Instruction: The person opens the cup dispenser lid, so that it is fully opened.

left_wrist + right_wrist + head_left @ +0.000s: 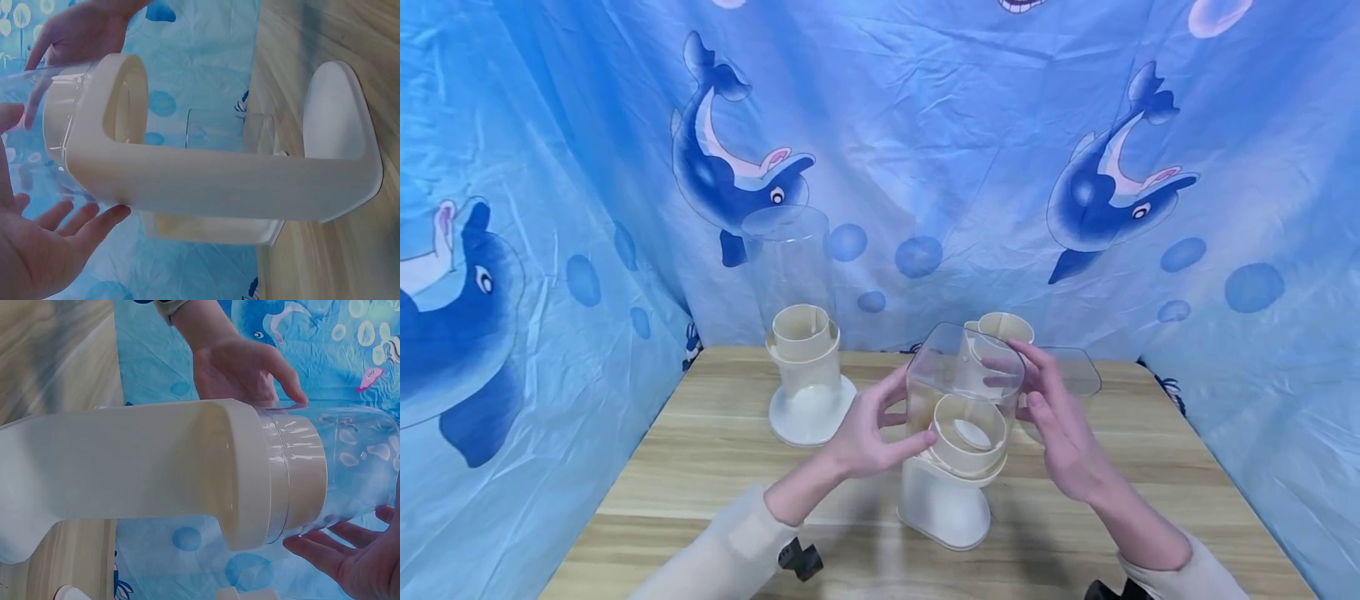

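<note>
In front of me a cream dispenser stand point(943, 508) stands upright on the wooden table, with an oval foot and a round collar point(970, 457) at its top. A clear plastic container point(943, 379) sits over the collar. My left hand point(872, 429) holds the container's left side low down, thumb toward me near the collar. From the right, my right hand point(1063, 433) holds the opposite side, its fingers reaching round behind. In the right wrist view, the container's lower edge point(270, 481) meets the stand's top, and the right fingertips point(300, 544) touch its wall.
Back left stands another cream dispenser point(808, 375) with a tall clear cylinder point(786, 258) on it. Behind my right hand are a further cream stand point(1003, 327) and another clear container point(1078, 371). A blue dolphin-print curtain point(910, 167) encloses the wooden table point(700, 467) at the back and sides.
</note>
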`<state>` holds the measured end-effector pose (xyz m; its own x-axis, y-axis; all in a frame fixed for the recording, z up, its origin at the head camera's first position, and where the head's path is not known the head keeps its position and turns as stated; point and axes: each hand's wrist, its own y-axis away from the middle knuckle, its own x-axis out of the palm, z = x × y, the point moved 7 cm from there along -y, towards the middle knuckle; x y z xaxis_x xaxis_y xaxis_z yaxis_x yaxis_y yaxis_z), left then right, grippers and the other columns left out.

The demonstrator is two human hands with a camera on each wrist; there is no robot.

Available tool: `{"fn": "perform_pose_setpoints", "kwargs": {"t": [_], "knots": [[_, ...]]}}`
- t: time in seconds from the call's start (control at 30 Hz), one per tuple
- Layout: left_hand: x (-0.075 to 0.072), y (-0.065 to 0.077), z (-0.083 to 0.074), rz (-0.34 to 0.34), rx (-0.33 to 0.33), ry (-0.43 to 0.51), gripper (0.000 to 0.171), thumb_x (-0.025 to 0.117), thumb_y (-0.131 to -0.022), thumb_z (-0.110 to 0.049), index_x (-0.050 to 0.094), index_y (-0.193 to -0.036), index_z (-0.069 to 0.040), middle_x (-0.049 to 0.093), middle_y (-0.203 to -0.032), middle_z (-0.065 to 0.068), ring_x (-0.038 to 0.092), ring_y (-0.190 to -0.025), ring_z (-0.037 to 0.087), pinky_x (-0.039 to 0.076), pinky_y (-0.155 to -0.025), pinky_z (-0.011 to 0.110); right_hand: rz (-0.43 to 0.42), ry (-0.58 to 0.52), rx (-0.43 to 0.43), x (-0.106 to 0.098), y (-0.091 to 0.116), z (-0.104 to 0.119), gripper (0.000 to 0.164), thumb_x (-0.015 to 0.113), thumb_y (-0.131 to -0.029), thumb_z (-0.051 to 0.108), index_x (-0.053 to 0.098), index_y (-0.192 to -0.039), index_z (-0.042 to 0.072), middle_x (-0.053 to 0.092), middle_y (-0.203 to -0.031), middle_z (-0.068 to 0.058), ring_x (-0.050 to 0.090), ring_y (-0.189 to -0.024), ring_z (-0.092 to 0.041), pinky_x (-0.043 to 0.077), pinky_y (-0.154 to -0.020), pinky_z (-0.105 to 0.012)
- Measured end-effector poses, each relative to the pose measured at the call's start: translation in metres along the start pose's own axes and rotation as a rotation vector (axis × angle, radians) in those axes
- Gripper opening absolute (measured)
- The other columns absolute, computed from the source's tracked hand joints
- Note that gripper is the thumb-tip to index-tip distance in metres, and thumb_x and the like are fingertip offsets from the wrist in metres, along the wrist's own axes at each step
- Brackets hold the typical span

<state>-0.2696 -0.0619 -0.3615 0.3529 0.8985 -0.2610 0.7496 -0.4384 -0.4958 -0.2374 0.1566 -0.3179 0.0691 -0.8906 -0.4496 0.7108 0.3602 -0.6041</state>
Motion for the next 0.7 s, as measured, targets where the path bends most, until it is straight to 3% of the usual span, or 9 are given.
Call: {"fn": "perform_pose_setpoints", "kwargs": {"t": [0.23, 0.4, 0.57, 0.7], "knots": [[0.005, 0.009, -0.006, -0.076, -0.07, -0.003, 0.091, 0.088, -0.085, -0.016, 0.041, -0.163, -0.019, 0.062, -0.15, 0.007, 0.062, -0.137, 0.031, 0.064, -0.096, 0.034, 0.021, -0.045, -0.058, 0.004, -0.005, -0.004, 0.054, 0.026, -0.114, 0.016, 0.023, -0.167, 0.01, 0.061, -0.152, -0.006, 0.065, -0.129, -0.01, 0.066, -0.087, -0.038], [0.002, 0.007, -0.007, -0.074, -0.003, -0.043, 0.102, 0.09, -0.082, -0.015, 0.034, -0.167, -0.024, 0.056, -0.158, 0.006, 0.058, -0.143, 0.032, 0.06, -0.106, 0.042, 0.047, -0.063, -0.066, 0.002, -0.006, -0.008, 0.055, 0.025, -0.113, 0.016, 0.019, -0.168, 0.008, 0.058, -0.155, 0.001, 0.063, -0.133, -0.01, 0.064, -0.087, -0.037], [0.002, -0.001, -0.004, 0.007, 0.067, 0.024, 0.107, 0.086, -0.081, -0.007, 0.027, -0.169, -0.018, 0.041, -0.169, 0.012, 0.045, -0.154, 0.036, 0.052, -0.116, 0.053, 0.044, -0.067, -0.084, 0.0, -0.004, -0.007, 0.056, 0.028, -0.111, 0.01, 0.02, -0.166, 0.004, 0.057, -0.157, -0.007, 0.064, -0.131, -0.012, 0.064, -0.091, -0.036], [0.001, -0.002, 0.001, 0.012, 0.048, 0.076, 0.107, 0.086, -0.079, -0.002, 0.029, -0.168, -0.015, 0.048, -0.164, 0.017, 0.05, -0.15, 0.037, 0.055, -0.113, 0.048, 0.068, -0.047, -0.134, 0.002, -0.004, -0.006, 0.058, 0.033, -0.11, 0.008, 0.019, -0.166, 0.001, 0.056, -0.156, -0.016, 0.064, -0.131, -0.016, 0.063, -0.089, -0.037]]}}
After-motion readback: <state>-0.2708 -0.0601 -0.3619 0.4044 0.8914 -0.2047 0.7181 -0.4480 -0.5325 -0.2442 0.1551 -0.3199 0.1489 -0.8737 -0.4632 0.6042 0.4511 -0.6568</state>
